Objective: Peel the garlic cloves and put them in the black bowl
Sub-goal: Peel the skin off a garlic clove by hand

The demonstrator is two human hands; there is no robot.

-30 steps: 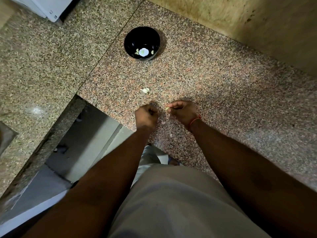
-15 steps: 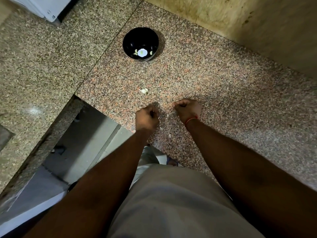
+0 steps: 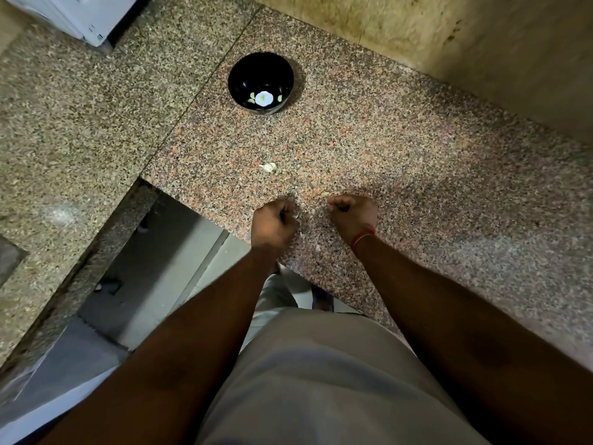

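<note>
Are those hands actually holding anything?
The right hand seems to pinch a pale garlic clove at its fingertips. The left hand is curled; its contents cannot be told.

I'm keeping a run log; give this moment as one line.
left hand: curled | right hand: pinches garlic clove | black bowl: holds cloves | loose clove: on counter

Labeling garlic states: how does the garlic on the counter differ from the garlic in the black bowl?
The garlic on the counter lies on bare granite, between the hands and the bowl; the garlic in the black bowl sits at its bottom. The counter piece looks whitish, papery; the bowl pieces look pale green, smooth. Both are small and untouched.
</note>
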